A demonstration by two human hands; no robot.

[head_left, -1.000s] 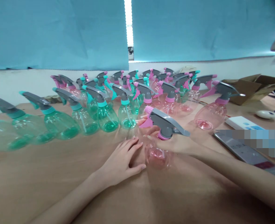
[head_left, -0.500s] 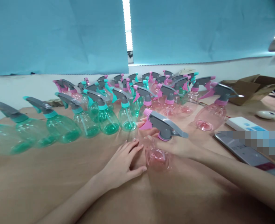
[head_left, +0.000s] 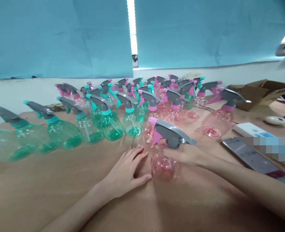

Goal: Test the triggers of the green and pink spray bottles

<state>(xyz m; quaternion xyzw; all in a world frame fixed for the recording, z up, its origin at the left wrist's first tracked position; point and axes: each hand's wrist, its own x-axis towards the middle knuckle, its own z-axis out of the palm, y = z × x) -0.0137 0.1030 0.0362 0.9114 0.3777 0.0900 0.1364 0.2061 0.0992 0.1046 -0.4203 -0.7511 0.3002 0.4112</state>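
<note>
A pink spray bottle (head_left: 163, 167) with a grey and pink trigger head (head_left: 173, 132) stands on the table in front of me. My right hand (head_left: 183, 154) is behind its neck, seen partly through the clear plastic. Fingertips show blurred beside the pink trigger; the other fingers are hidden, so a grip on the bottle cannot be made out. My left hand (head_left: 125, 169) lies flat on the wooden table (head_left: 60, 180), fingers spread and holding nothing. Its thumb tip is close to the bottle's left side.
Green spray bottles (head_left: 112, 127) form a row at left and centre, with several more pink and green ones behind. Another pink spray bottle (head_left: 217, 120) stands at right, near a phone (head_left: 244, 154), a white box (head_left: 251, 129), a mouse (head_left: 275, 120) and a cardboard box (head_left: 260, 93).
My right hand's fingers have drawn back from the pink bottle in the row to beside the near bottle's trigger. The near bottle shifts slightly toward me. My left hand stays put.
</note>
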